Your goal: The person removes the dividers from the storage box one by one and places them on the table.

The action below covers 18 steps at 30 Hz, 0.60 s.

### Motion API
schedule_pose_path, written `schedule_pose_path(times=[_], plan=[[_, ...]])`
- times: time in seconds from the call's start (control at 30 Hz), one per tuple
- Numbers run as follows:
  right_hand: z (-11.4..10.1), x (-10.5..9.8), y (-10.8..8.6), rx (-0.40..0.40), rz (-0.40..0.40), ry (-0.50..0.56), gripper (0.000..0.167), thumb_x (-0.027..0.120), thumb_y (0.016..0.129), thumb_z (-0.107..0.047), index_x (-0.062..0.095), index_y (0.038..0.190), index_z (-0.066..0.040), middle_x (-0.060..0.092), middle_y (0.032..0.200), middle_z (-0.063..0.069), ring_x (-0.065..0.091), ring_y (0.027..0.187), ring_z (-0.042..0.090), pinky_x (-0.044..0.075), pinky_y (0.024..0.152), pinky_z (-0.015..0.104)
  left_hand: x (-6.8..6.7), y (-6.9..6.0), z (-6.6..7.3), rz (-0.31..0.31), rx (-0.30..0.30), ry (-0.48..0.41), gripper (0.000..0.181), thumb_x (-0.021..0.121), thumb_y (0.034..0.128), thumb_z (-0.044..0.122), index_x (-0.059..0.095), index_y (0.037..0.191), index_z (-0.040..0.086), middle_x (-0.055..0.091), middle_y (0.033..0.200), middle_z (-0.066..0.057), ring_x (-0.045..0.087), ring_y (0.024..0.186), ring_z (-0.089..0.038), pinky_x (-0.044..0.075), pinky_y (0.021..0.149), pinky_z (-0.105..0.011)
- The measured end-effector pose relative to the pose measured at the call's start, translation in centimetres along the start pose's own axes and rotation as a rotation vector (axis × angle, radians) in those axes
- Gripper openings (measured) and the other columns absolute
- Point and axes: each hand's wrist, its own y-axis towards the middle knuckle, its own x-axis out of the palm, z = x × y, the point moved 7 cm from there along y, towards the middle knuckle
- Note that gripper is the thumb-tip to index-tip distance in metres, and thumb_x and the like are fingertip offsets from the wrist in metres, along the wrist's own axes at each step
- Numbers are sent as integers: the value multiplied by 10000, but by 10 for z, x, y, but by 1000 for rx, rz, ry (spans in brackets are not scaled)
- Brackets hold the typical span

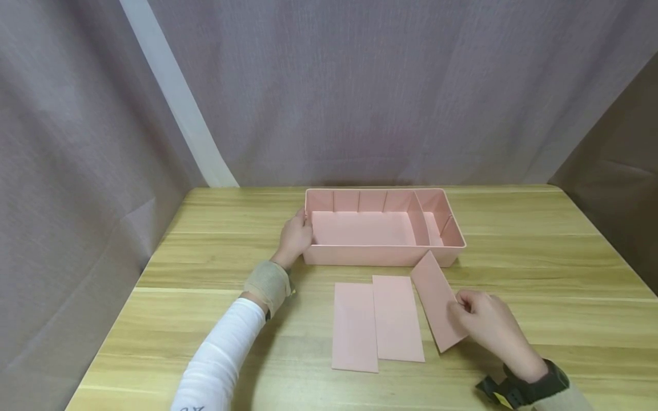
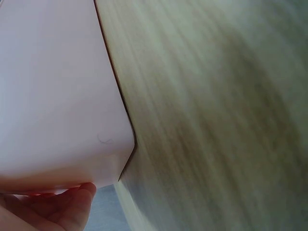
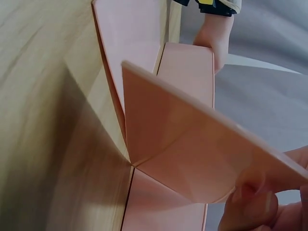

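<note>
A long pink organizer box [image 1: 367, 256] stands on the table, with one divider [image 1: 418, 220] upright across its right part. My left hand [image 1: 295, 235] holds the box's left end at the rim; the left wrist view shows its fingers [image 2: 77, 202] against the end wall. My right hand [image 1: 485, 319] pinches a loose pink divider panel [image 1: 436, 302] by its right edge, thumb against fingers. That panel is tilted up in front of the box's right end. Two more panels, a left one [image 1: 354, 328] and a middle one [image 1: 398, 319], lie flat in front of the box.
The wooden table [image 1: 205, 257] extends on both sides of the box. Behind it hangs a grey curtain [image 1: 360, 103] with a white strip [image 1: 177, 97] at the left. Vertical slots line the box's inner walls. A strapped device [image 1: 532, 388] sits on the right wrist.
</note>
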Motion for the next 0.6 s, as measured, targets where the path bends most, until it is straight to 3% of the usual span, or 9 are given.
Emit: schedule_pose_path(times=[0.37, 0.6], plan=[[7, 6, -1, 26, -51, -16, 328, 484, 830, -144, 343, 535, -108, 280, 490, -56, 270, 446, 77, 209, 439, 196, 1, 0, 0, -19, -10, -6, 401, 315, 945, 184, 374, 1325, 69, 581, 1136, -167, 579, 873, -281, 465, 784, -408], [13, 9, 0, 24, -75, -10, 334, 500, 828, -161, 352, 532, -111, 289, 490, -57, 275, 448, 80, 213, 445, 198, 2, 1, -2, -17, -13, -8, 383, 320, 944, 187, 397, 1303, 76, 568, 1166, -165, 570, 950, -295, 452, 828, -430]])
